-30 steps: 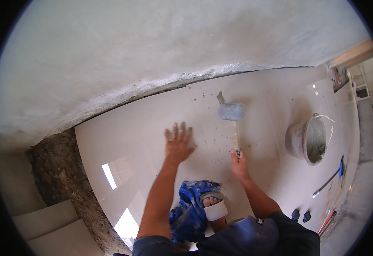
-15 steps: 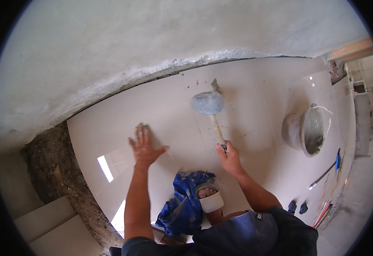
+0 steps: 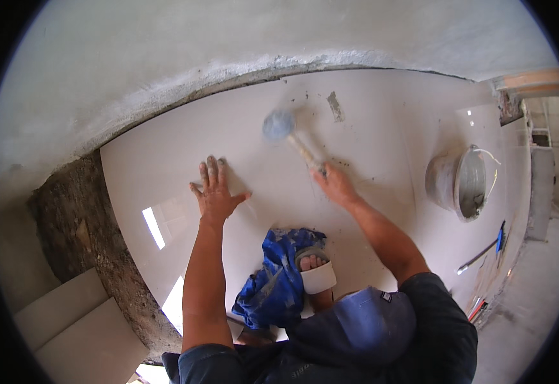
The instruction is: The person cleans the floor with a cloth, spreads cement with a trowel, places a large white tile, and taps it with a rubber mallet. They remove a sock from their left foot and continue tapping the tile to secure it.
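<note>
- Grey-blue is the fat head of the mallet (image 3: 280,126), and it looks blurry from where I stand.
- The person's right hand (image 3: 336,185) is wrapped around the end of the mallet's handle.
- The handle slants up and left from that hand, so the head sits ahead of it, between the two hands and the wall (image 3: 260,38).
- I can't tell if the mallet head touches the shiny pale floor (image 3: 369,224) or is just above it.
- The left hand (image 3: 215,200) has its fingers spread wide, palm down, with nothing in it. I can't tell how hard it presses on the floor.
- Near the mallet, to its right, is a grey smear (image 3: 336,107) on the floor.
- One foot (image 3: 313,263) in a sandal with a white strap is close to the person's body, and crumpled blue cloth (image 3: 276,278) is right beside it.
- Well off to the right, a grey bucket (image 3: 440,183) leans over with its mouth to the side.
- On the far left is a strip of rough brown dirt (image 3: 68,221), with two flat pale slabs (image 3: 91,342) near it.
</note>
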A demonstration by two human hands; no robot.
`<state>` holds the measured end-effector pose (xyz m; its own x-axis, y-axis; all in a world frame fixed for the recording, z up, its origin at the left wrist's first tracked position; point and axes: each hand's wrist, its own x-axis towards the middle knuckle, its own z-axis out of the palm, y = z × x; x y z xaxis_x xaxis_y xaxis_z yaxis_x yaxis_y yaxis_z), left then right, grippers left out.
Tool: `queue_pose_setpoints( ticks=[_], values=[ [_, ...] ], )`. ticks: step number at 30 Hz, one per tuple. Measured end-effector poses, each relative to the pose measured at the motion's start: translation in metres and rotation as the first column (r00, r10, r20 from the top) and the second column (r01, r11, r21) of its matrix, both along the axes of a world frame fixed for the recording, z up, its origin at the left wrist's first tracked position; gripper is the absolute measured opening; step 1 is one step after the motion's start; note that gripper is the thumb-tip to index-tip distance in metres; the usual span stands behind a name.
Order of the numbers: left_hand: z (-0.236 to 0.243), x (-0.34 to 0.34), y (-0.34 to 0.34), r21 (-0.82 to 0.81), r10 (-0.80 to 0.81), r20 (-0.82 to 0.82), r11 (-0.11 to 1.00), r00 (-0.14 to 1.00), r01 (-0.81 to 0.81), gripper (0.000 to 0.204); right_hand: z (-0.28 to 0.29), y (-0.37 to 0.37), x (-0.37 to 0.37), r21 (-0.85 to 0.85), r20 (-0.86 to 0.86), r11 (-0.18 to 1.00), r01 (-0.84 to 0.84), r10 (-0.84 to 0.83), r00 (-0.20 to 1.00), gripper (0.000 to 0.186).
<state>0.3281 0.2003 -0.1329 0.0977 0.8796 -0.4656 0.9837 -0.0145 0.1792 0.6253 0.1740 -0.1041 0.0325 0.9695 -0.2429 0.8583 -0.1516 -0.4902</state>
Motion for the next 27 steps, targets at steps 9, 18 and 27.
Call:
queue_pose_setpoints(
  ticks=[9,18,27],
  values=[
    [-0.001,0.003,0.002,0.038,-0.044,0.006,0.998,0.999,0.044,0.102,0.005,-0.001,0.010,-0.010,-0.003,1.000,0.003,-0.003,1.000,0.049],
    [0.002,0.004,0.005,0.029,-0.033,-0.001,0.999,0.999,0.033,0.107,0.002,-0.038,0.012,-0.038,-0.066,0.998,0.047,-0.050,0.997,0.047],
    [0.013,0.012,0.008,-0.087,-0.059,-0.101,0.995,0.993,0.050,0.111,0.017,-0.051,0.038,-0.050,0.065,0.997,-0.066,0.069,0.995,0.043]
  ],
)
